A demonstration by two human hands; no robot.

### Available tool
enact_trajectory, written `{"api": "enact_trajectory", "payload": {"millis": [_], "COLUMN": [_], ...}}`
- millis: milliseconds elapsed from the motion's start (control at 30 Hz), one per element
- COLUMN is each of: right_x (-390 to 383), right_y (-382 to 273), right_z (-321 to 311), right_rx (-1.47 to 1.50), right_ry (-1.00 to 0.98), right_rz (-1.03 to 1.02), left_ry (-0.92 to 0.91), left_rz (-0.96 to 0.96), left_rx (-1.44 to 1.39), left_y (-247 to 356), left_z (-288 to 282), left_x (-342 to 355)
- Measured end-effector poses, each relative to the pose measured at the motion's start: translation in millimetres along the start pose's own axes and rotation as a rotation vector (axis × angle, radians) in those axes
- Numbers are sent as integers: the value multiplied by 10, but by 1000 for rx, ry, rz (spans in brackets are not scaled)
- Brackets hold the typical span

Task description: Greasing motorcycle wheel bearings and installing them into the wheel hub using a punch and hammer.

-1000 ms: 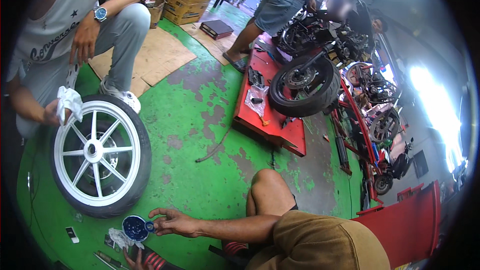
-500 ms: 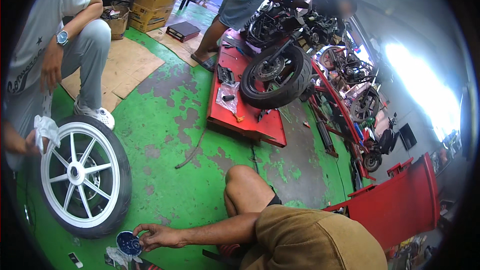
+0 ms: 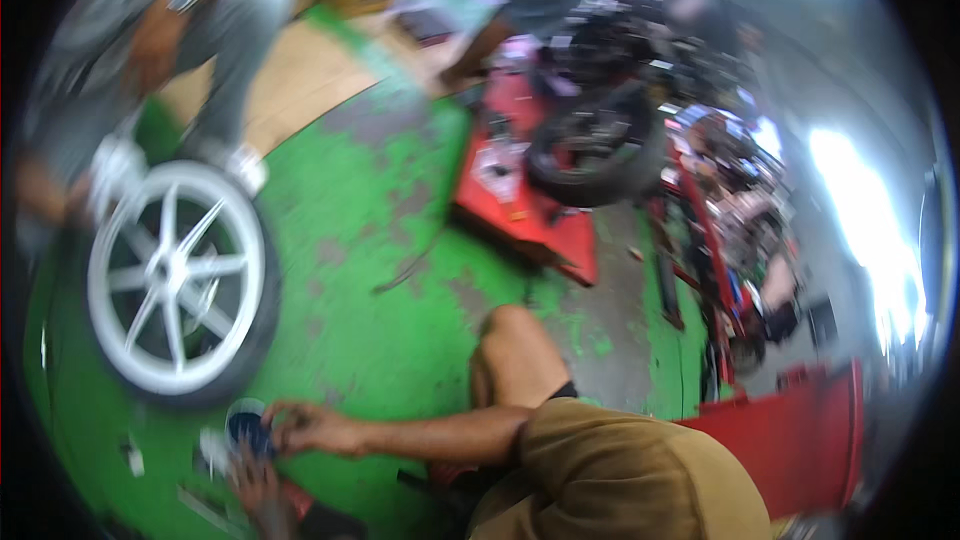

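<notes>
The picture is smeared by motion. My right hand (image 3: 312, 429) reaches left across the floor, its fingers curled in at the right rim of a small round container (image 3: 247, 424) with a dark blue inside. My left hand (image 3: 258, 482) comes up from the lower edge to the container's near side. Its fingers are too blurred to show whether they grip the container. A crumpled white cloth (image 3: 212, 450) lies just left of both. Beyond stands a wheel with white spokes (image 3: 175, 273) and a black tyre, and a co-worker's hand (image 3: 80, 198) holds a white rag (image 3: 117, 177) at its rim.
The co-worker crouches behind the wheel. A red lift platform (image 3: 500, 195) carries a motorcycle with a black front wheel (image 3: 597, 152), and a person stands beside it. Cardboard (image 3: 310, 80) covers part of the green floor. A red panel (image 3: 790, 425) stands at right.
My left hand has come into view beside the round container. My right hand stays at its rim. The whole view has shifted, and the co-worker still holds the rag by the wheel.
</notes>
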State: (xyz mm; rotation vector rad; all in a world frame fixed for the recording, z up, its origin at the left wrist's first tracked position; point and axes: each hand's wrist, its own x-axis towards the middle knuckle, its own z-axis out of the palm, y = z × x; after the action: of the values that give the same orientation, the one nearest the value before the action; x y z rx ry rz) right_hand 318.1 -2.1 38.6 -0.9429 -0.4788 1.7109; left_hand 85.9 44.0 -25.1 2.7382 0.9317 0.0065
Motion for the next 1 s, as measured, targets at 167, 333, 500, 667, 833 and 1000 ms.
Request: {"api": "enact_trajectory", "payload": {"millis": [167, 333, 500, 667, 833, 1000], "right_x": [-69, -66, -90, -73, -39, -46], "right_y": [-51, -75, -40, 81, 63, 94], "right_z": [-52, -102, -151, -108, -17, -29], "right_rx": [-45, 33, 51, 57, 21, 43], "right_ry": [167, 253, 283, 223, 199, 199], "right_rz": [90, 165, 191, 250, 261, 263], "left_ry": [-63, -90, 62, 27, -107, 166], "left_rz": [207, -46, -370, 0, 65, -167], "left_rx": [-96, -123, -122, 140, 75, -175], "left_y": [88, -333, -771, -916, -1023, -796], "left_z": [37, -187, -129, 231, 257, 146], "left_x": [-235, -492, -345, 24, 67, -264]}}
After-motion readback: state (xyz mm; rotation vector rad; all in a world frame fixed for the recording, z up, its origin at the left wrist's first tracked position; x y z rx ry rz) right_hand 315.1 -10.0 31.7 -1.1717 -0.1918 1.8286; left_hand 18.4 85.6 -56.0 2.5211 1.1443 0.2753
